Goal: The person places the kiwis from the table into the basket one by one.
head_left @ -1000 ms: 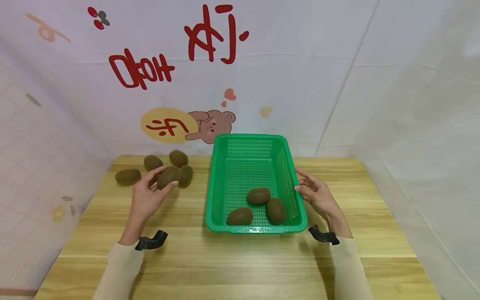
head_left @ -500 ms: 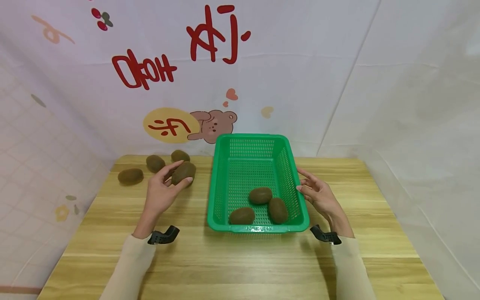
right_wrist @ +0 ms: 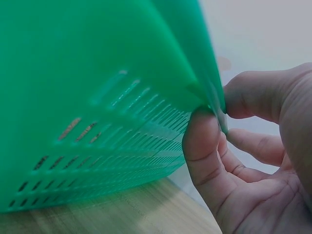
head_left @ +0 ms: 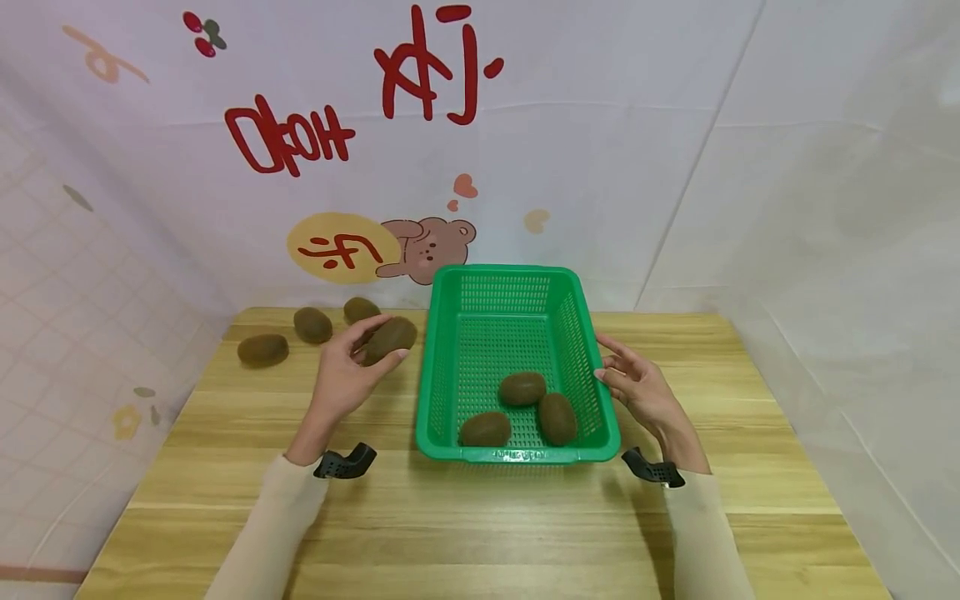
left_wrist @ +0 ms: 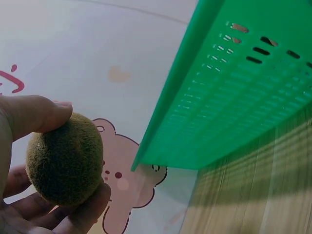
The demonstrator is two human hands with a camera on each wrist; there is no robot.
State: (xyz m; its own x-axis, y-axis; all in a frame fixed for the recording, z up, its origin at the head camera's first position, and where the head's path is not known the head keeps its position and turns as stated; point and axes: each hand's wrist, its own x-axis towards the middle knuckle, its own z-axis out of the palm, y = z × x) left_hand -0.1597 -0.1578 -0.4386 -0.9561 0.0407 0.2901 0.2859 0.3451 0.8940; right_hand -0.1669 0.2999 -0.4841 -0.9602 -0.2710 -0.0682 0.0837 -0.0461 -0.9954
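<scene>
My left hand [head_left: 347,377] grips a brown kiwi [head_left: 390,339] just left of the green basket [head_left: 448,337], lifted above the wooden table. In the left wrist view the kiwi [left_wrist: 64,165] sits between my thumb and fingers, with the basket wall [left_wrist: 234,92] close on the right. My right hand [head_left: 636,389] pinches the basket's right rim; the right wrist view shows thumb and finger [right_wrist: 204,151] clamped on the rim edge [right_wrist: 207,87]. Three kiwis [head_left: 521,388] lie in the basket's near half.
Three more kiwis [head_left: 263,349] lie on the table's [head_left: 480,533] far left corner, behind my left hand. A white printed backdrop [head_left: 420,150] closes off the back and both sides. Black wrist mounts [head_left: 345,463] stick out from my cuffs.
My left hand has carried the kiwi rightward from the pile toward the basket's left wall. The right hand has stayed on the rim.
</scene>
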